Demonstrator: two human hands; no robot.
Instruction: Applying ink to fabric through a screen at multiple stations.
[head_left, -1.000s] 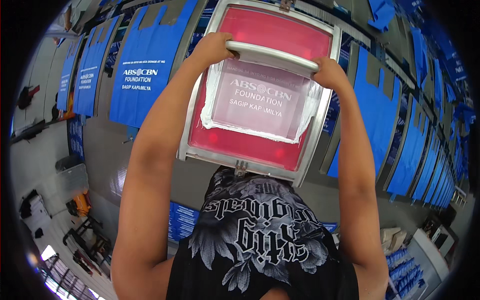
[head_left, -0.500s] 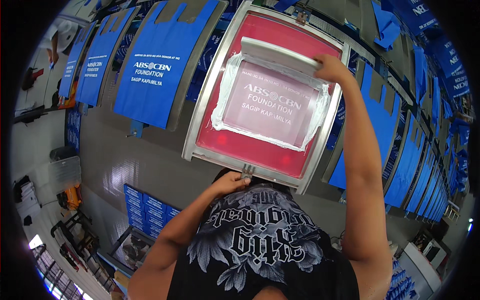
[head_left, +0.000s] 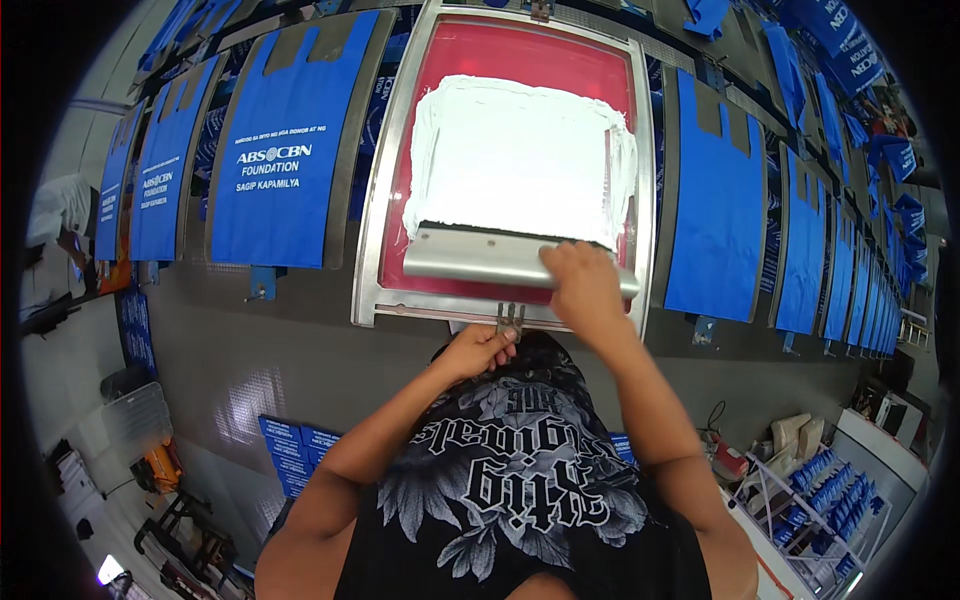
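A silkscreen frame (head_left: 375,262) with a metal border and red mesh is in front of me. Thick white ink (head_left: 520,150) coats the middle of its mesh. My right hand (head_left: 588,292) is closed around the right part of a long metal squeegee (head_left: 465,256), which lies across the mesh at the near edge of the ink. At the frame's near side, my left hand (head_left: 480,350) pinches a small pronged metal bracket (head_left: 511,320). The fabric under the screen is hidden by the ink.
Left of the screen, blue bags with white print (head_left: 285,165) lie on slanted boards. Plain-looking blue bags (head_left: 713,215) on boards run off to the right. Behind them hang more blue pieces (head_left: 790,75). A white rack with blue bundles (head_left: 830,500) stands lower right.
My right hand has drawn the squeegee from the far side of the mesh to the near side. White ink now covers the lettering that showed before. My left hand stays on the bracket.
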